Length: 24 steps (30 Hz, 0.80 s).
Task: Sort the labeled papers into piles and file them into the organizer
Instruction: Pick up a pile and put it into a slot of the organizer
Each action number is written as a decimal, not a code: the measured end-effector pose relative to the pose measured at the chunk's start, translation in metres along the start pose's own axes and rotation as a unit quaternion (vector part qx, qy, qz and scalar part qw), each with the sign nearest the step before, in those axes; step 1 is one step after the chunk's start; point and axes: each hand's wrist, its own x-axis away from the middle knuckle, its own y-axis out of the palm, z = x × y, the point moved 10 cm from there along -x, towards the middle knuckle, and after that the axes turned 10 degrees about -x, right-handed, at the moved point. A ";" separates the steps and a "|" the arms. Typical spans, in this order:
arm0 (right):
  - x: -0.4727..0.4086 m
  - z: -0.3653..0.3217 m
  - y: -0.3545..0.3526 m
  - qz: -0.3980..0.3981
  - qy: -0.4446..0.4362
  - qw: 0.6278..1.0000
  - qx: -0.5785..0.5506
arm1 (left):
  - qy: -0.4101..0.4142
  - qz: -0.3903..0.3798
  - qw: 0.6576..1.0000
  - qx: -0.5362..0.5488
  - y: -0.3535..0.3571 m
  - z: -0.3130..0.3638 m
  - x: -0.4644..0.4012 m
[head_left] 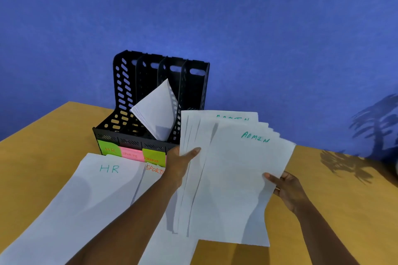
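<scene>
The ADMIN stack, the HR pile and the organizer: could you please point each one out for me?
ADMIN stack [232, 183]: head view, middle of the top sheet.
HR pile [86, 196]: head view, bare middle of the top sheet.
organizer [120, 84]: head view, perforated left side wall.

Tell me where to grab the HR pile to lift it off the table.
Take the HR pile by its long left edge, coming in from the left: that side lies bare on the table, while the right edge runs beside the SPORTS pile and under the left hand's forearm.
</scene>
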 end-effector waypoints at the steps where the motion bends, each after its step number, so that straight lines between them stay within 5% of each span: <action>1: -0.001 0.005 0.000 -0.006 -0.003 1.000 -0.003 | 0.003 0.005 1.000 -0.007 0.000 0.001 0.001; 11: -0.013 0.001 0.000 0.007 -0.111 0.994 0.023 | 0.021 0.014 0.999 0.019 0.004 0.000 0.001; 24: -0.024 -0.002 0.000 -0.011 -0.111 0.994 0.012 | 0.021 -0.035 0.999 0.015 0.006 -0.005 -0.011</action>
